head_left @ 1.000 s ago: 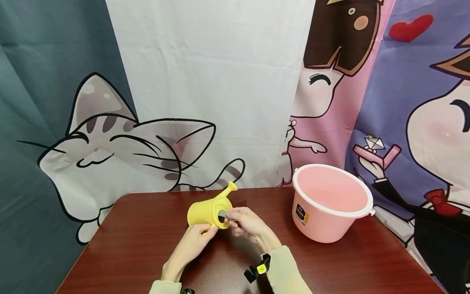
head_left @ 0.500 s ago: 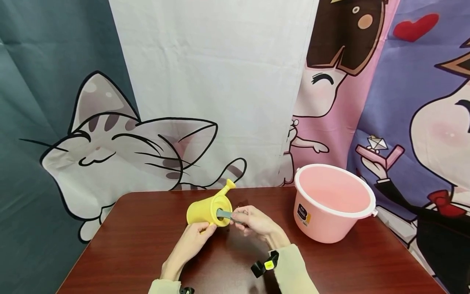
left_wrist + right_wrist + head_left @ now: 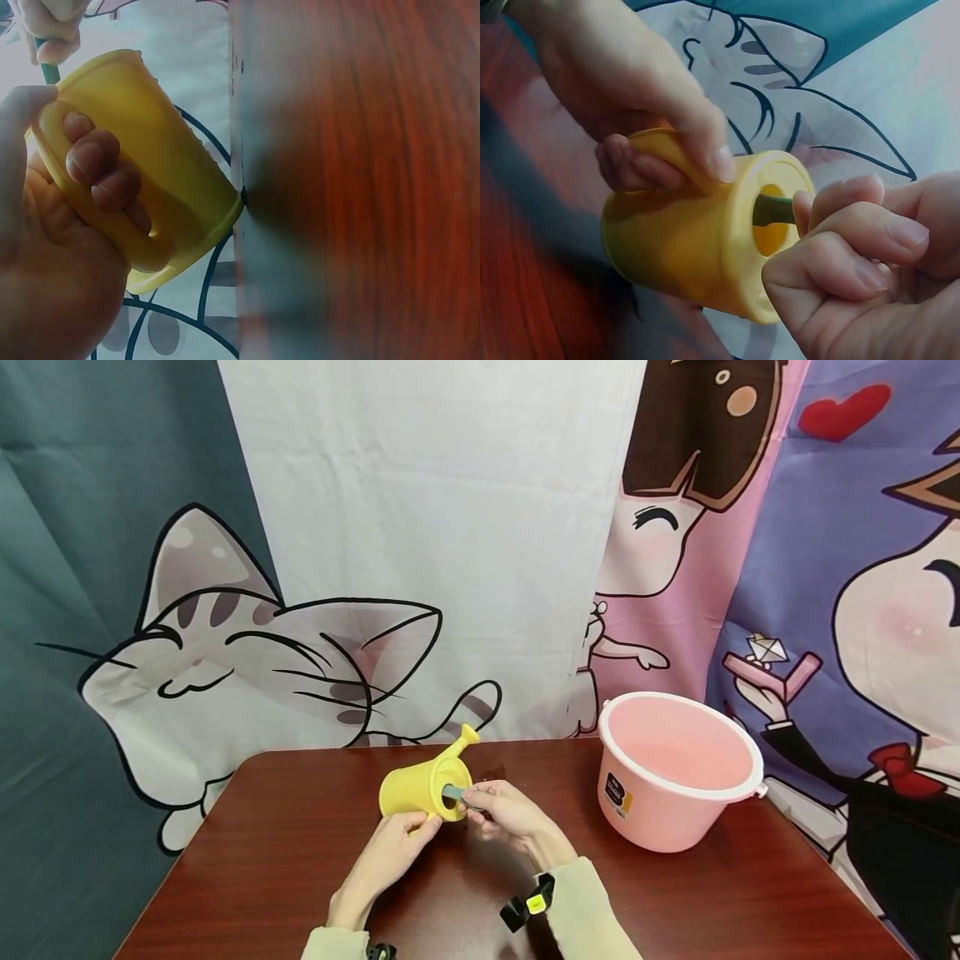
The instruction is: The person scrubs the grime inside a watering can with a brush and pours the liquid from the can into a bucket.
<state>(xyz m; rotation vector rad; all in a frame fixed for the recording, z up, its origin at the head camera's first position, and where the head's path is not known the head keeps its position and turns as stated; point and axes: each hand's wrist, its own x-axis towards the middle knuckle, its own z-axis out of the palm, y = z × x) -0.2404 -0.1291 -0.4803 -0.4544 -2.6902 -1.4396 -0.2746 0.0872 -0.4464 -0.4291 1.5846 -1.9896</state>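
Observation:
A small yellow toy watering can [image 3: 408, 790] is held tilted over the table, its round opening turned to the right and its spout pointing up and back. My left hand [image 3: 395, 850] grips its handle; in the left wrist view the fingers [image 3: 94, 156] curl through the loop. With bent fingers my right hand [image 3: 512, 818] pinches a slim grey-green handle [image 3: 774, 211]. That handle passes into the can's opening, so its far end is hidden inside.
On the right of the brown wooden table [image 3: 285, 843] stands a pink bucket [image 3: 660, 827] with a white rim. A printed cartoon curtain [image 3: 450, 527] hangs right behind the table's back edge.
My right hand drew the grey-green handle partway out to the right, then pushed it back left into the can. My left hand and the can have barely moved.

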